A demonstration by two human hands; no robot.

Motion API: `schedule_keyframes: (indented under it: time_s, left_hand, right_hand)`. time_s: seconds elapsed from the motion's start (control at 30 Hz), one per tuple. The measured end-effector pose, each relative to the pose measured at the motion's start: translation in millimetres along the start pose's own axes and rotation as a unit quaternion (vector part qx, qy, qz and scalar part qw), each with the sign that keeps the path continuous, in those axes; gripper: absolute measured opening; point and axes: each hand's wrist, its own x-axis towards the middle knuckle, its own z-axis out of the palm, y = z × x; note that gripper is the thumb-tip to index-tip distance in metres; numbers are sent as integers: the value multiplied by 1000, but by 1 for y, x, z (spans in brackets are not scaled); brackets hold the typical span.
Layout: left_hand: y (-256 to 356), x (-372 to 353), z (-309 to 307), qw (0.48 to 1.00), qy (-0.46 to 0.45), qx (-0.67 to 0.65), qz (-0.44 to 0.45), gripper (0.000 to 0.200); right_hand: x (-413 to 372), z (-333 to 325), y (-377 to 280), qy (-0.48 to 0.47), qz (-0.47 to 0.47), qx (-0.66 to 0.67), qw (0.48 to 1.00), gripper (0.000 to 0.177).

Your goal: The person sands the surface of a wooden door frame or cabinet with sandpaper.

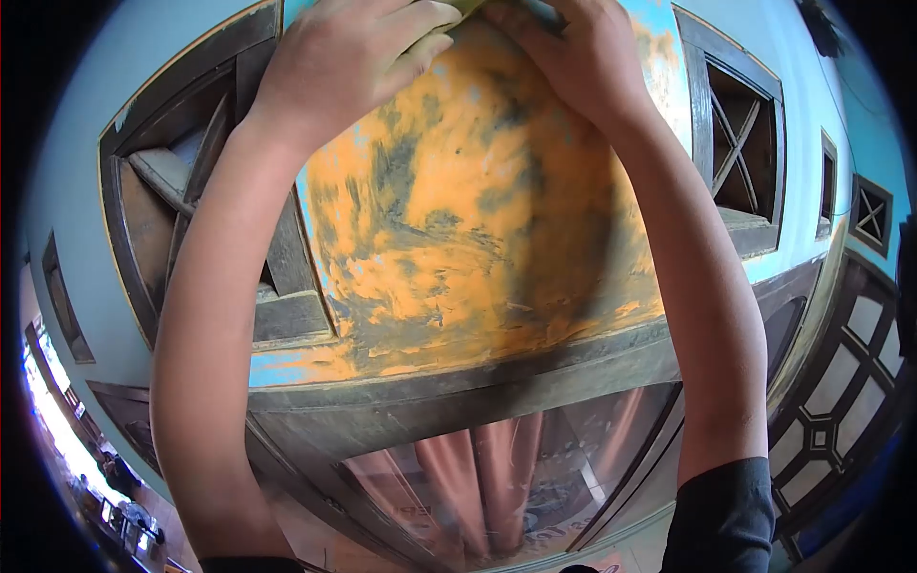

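Left hand: the left hand [358,67] is raised with its fingers curled down and closed over a pale yellow-green pad [465,7], pressing it flat to the surface.
Right hand: the right hand [573,57] is beside it, fingers bent toward the same pad; its fingertips run off the top edge, so I cannot tell whether it grips.
Pad position: under the left fingertips and between the two hands, mostly hidden.
Handling: it looks thin, light and pliable; probably best held flat under spread fingers, since a pinch at the edge could fold it.
Surface: an orange wall panel with grey and blue patches [478,220] lies behind both hands and below the wrists.
Surroundings: a dark wooden window frame [191,191] stands outside the left forearm, another outside the right.
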Motion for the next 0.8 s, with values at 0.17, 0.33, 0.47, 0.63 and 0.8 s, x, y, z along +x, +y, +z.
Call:
schedule_keyframes:
  time_s: [0.17, 0.33, 0.47, 0.63, 0.8]
  left_hand:
    - [4, 12, -9, 991, -111, -51, -47, 46]
    - [-3, 17, -4, 989, -140, -40, -21, 62]
    - [8, 37, 4, 976, -197, 31, -83, 61]
    - [26, 52, 3, 958, -189, -111, -186, 53]
    - [15, 63, 2, 942, -179, 65, -275, 51]
  right_hand:
    - [4, -5, 5, -59, 42, 74, 995, 26]
    - [0, -11, 6, -10, 80, 102, 991, 35]
    - [1, 2, 24, 147, 109, 180, 967, 39]
    - [6, -3, 25, 125, 154, 190, 962, 39]
    - [2, -23, 35, 4, 137, 83, 987, 47]
